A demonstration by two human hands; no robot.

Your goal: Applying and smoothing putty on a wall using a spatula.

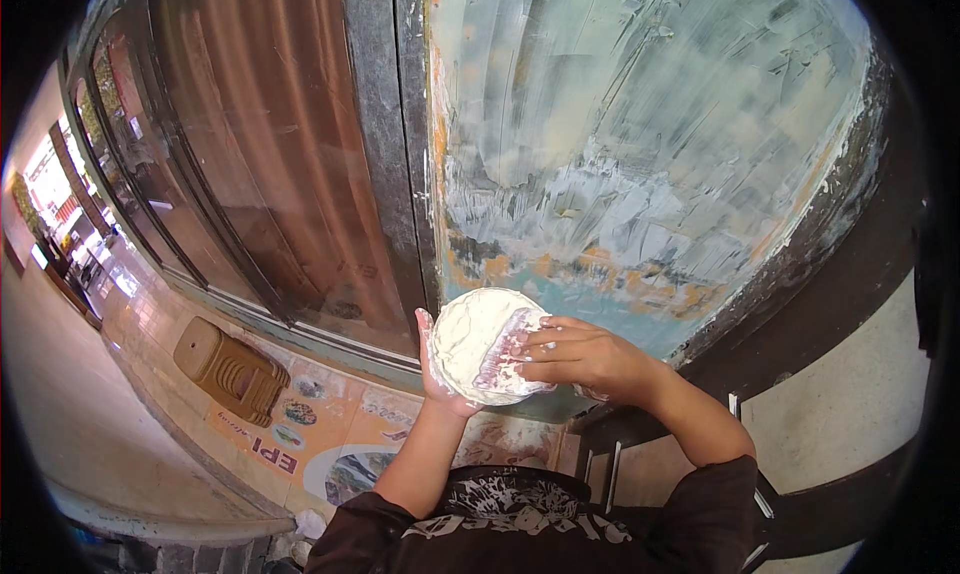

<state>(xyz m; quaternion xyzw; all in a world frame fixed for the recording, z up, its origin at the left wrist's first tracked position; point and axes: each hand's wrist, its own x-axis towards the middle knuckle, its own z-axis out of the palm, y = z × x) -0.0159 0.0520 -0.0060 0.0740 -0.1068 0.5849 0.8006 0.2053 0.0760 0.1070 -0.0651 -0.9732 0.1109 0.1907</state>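
My left hand (434,374) supports a round tub (489,292) from its left side, thumb up along the rim. Thick white putty (463,337) fills the tub. My right hand (592,359) grips a flat putty scraper (497,352), its pale blade smeared and pressed into the putty on the tub's right side. White smears mark the fingers of that hand. Just beyond the tub stands a wall panel (620,154) coated unevenly with pale putty, with grey-blue, orange and dark patches low down.
Left of the panel run a dark frame post (390,124) and glass with a brown curtain (270,124) behind. A brown plastic stool (230,369) stands on the floor at left. Beside it lies a printed orange sheet (330,444). Dark framing (830,224) borders the panel's right.
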